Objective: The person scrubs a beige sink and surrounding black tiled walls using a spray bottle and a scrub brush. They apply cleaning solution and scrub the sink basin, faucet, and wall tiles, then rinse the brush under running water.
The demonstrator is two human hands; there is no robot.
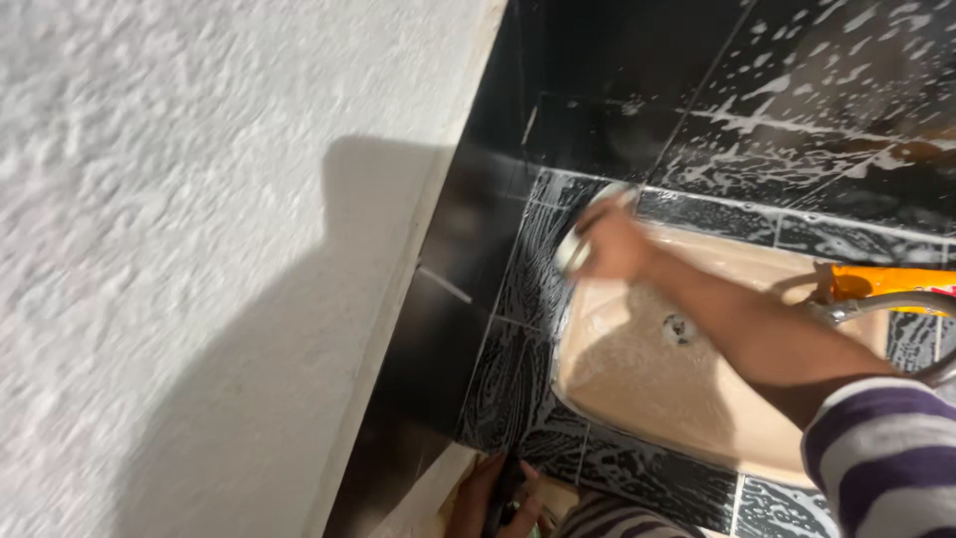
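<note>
My right hand reaches from the right across a beige sink, its striped purple and white sleeve pushed up the forearm. It grips a pale scrubbing pad pressed on the sink's far rim, where it meets the soapy black tiles. My left hand sits at the bottom edge of the view by the counter's front edge. Its fingers curl around a dark narrow object that is mostly hidden.
White suds streak the black tiled wall and counter. A metal tap curves over the sink at the right, beside an orange item. The drain shows in the basin. A white textured wall fills the left.
</note>
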